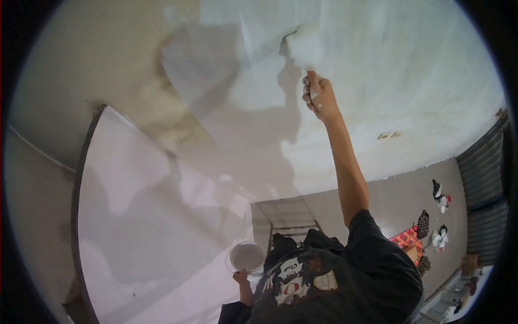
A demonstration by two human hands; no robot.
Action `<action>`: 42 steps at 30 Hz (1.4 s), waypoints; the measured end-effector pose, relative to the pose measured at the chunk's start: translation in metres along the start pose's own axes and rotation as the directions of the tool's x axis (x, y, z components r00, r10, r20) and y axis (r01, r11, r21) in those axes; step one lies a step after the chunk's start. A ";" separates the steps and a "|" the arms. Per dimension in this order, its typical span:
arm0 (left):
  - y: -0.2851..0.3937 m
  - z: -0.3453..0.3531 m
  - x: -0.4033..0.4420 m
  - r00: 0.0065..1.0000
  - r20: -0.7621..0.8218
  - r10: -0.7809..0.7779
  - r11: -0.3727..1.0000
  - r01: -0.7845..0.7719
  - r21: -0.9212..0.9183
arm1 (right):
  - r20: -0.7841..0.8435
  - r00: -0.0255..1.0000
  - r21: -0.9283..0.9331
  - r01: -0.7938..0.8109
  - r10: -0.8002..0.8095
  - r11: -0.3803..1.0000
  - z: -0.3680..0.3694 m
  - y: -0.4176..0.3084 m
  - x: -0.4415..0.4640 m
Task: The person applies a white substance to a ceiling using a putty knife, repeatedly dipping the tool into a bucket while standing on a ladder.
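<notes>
My right hand (322,100) is raised high and closed around the short reddish handle of a paintbrush (305,49). The brush's wide head is coated white and lies against the wall (372,70), where it blends into the pale paint. White smears mark the fingers. Low on the left, my left hand (240,276) is closed at the near rim of a round white bucket (229,263). Greyish-white paint (247,256) shows inside it. Whether the fingers grip the rim or a bail handle cannot be made out.
A ladder (294,227) stands below my body. A pale pink panel or wall (145,216) with a dark edge fills the left. Switch plates (384,136) sit on the painted wall. Bags, a red patterned mat (407,237) and a corrugated shutter (485,167) are at right.
</notes>
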State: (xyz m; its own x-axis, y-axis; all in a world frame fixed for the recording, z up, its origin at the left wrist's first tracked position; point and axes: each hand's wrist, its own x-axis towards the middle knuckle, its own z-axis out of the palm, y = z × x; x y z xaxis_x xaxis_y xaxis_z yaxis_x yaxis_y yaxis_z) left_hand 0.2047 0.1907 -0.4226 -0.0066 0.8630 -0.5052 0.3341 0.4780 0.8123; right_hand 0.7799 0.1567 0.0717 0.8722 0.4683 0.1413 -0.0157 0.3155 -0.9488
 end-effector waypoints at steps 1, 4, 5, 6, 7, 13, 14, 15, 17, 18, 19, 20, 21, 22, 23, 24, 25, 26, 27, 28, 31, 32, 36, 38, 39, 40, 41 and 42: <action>0.008 0.002 -0.004 1.000 0.022 0.017 0.999 -0.018 0.035 | 0.025 1.000 -0.015 0.000 0.001 1.000 -0.007 0.017 0.000; 0.015 0.007 -0.009 1.000 0.017 0.018 0.998 -0.019 0.061 | -0.053 0.999 -0.153 -0.007 -0.001 0.988 -0.041 0.091 0.000; 0.013 0.010 -0.005 1.000 0.003 0.015 0.999 -0.015 0.052 | -0.073 0.997 -0.191 -0.018 0.004 0.981 -0.053 0.115 -0.002; 0.012 0.010 0.000 1.000 0.008 -0.012 0.999 0.011 0.050 | -0.120 0.991 -0.179 -0.087 0.066 0.980 -0.056 0.136 -0.006; 0.009 0.008 0.002 0.999 0.012 -0.038 0.998 0.038 0.048 | -0.070 0.988 -0.122 -0.149 0.141 0.981 -0.066 0.156 -0.009; 0.022 0.008 -0.004 0.998 0.064 -0.010 0.992 0.001 0.126 | -0.181 0.949 -0.195 -0.291 0.257 0.937 -0.105 0.226 -0.030; 0.022 0.005 -0.002 0.997 0.078 -0.002 0.996 -0.006 0.094 | -0.191 0.946 -0.231 -0.302 0.261 0.925 -0.116 0.237 -0.034; 0.018 0.002 -0.001 0.996 0.091 0.006 0.998 -0.012 0.060 | -0.199 0.943 -0.267 -0.313 0.265 0.912 -0.127 0.248 -0.038; 0.019 0.002 0.000 0.994 0.108 0.005 0.998 -0.011 0.057 | -0.252 0.884 -0.164 -0.441 0.395 0.883 -0.152 0.268 -0.047; 0.023 0.001 -0.004 0.994 0.110 -0.003 0.996 -0.007 0.090 | -0.266 0.850 -0.108 -0.496 0.455 0.862 -0.164 0.270 -0.044; 0.028 0.002 -0.007 0.994 0.109 -0.012 0.992 -0.002 0.124 | -0.249 0.844 -0.109 -0.511 0.474 0.853 -0.177 0.271 -0.039; 0.033 0.004 -0.009 0.997 0.081 -0.001 0.993 -0.009 0.120 | -0.231 0.837 -0.111 -0.529 0.496 0.841 -0.189 0.269 -0.035; 0.034 0.006 -0.012 0.999 0.052 0.004 0.993 -0.010 0.118 | -0.215 0.826 -0.117 -0.552 0.522 0.826 -0.201 0.271 -0.032; 0.034 0.004 -0.016 1.000 0.018 0.003 0.993 -0.005 0.121 | -0.207 0.817 -0.010 -0.552 0.538 0.834 -0.210 0.275 -0.028; 0.022 0.001 -0.007 0.997 0.050 -0.054 0.998 0.053 0.025 | -0.197 0.808 0.097 -0.548 0.556 0.831 -0.221 0.283 -0.015; 0.020 -0.002 -0.007 0.998 0.063 -0.011 0.997 0.006 0.075 | -0.183 0.798 0.203 -0.541 0.575 0.816 -0.220 0.274 -0.008; 0.019 -0.004 -0.007 0.997 0.076 0.032 0.992 -0.041 0.122 | -0.212 0.752 0.300 -0.558 0.624 0.774 -0.219 0.264 0.001; 0.019 -0.004 -0.010 0.993 0.090 0.074 0.982 -0.089 0.165 | -0.198 0.825 0.329 -0.453 0.530 0.829 -0.224 0.259 0.011; 0.023 0.000 -0.015 0.992 0.095 0.078 0.984 -0.092 0.151 | -0.228 0.849 0.320 -0.398 0.477 0.860 -0.218 0.230 0.015; 0.031 0.003 -0.021 0.992 0.100 0.080 0.986 -0.094 0.141 | -0.193 0.843 0.379 -0.409 0.503 0.830 -0.215 0.208 0.027; 0.028 0.003 -0.021 0.998 0.046 0.043 0.993 -0.048 0.112 | -0.164 0.890 0.347 -0.352 0.425 0.869 -0.181 0.110 0.019; 0.022 0.006 -0.016 1.000 0.018 0.022 0.995 -0.023 0.099 | -0.157 0.907 0.280 -0.340 0.392 0.898 -0.172 0.079 0.010; 0.020 0.009 -0.015 1.000 0.015 -0.005 0.987 0.003 0.158 | -0.143 0.985 0.030 -0.094 0.097 0.995 -0.142 -0.027 -0.018; 0.031 0.012 -0.025 0.997 0.068 0.025 0.990 -0.034 0.139 | -0.127 0.990 -0.002 0.061 -0.061 0.998 -0.127 -0.081 -0.022; 0.033 0.016 -0.026 0.997 0.071 0.019 0.991 -0.028 0.130 | -0.108 0.989 -0.005 0.105 -0.105 0.994 -0.124 -0.098 -0.020; 0.032 0.018 -0.027 0.997 0.071 0.011 0.992 -0.020 0.125 | -0.101 0.988 -0.020 0.119 -0.120 0.993 -0.126 -0.097 -0.011; 0.031 0.018 -0.028 0.999 0.051 0.017 0.998 -0.020 0.060 | -0.096 0.986 -0.033 0.132 -0.135 0.991 -0.130 -0.096 -0.003; 0.030 0.016 -0.029 0.998 0.050 0.025 0.995 -0.029 0.093 | -0.090 0.984 -0.043 0.147 -0.151 0.988 -0.132 -0.092 0.001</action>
State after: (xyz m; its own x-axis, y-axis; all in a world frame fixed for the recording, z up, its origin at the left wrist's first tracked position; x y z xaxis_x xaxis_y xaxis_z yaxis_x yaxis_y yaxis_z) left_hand 0.2303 0.1775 -0.3883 0.0489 0.8653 -0.4989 0.4205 0.4352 0.7961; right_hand 0.8469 0.0191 0.1216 0.9049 0.3395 0.2569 0.1343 0.3449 -0.9290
